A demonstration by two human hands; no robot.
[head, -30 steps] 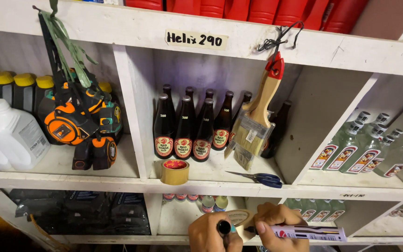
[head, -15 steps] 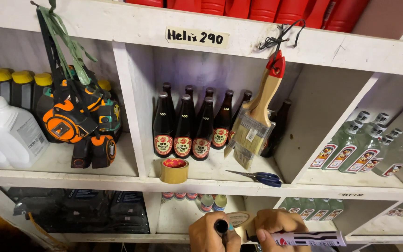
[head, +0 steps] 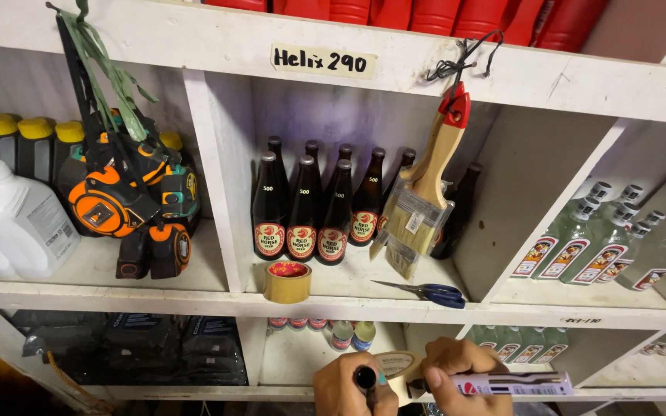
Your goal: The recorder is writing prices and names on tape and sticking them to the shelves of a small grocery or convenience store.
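Observation:
At the bottom edge, my left hand (head: 344,389) is closed around a small black round marker cap (head: 366,377). My right hand (head: 456,371) grips a white and purple marker (head: 514,383) that lies horizontally and points right. A beige masking tape roll (head: 395,362) sits between the two hands, touching both; which hand bears it I cannot tell. Both hands are in front of the lower shelf row, below the compartment of brown bottles (head: 306,208).
A white shelf unit (head: 225,200) fills the view. A brown packing tape roll (head: 287,281) and blue-handled scissors (head: 425,291) lie on the middle shelf. A paintbrush (head: 425,192) hangs from a string. Orange tape measures (head: 125,204), white jugs (head: 17,223) and clear bottles (head: 603,246) fill the side compartments.
My right hand has slid left along the marker towards my left hand, and the masking tape roll has come more into view between the hands. The shelf items have not moved.

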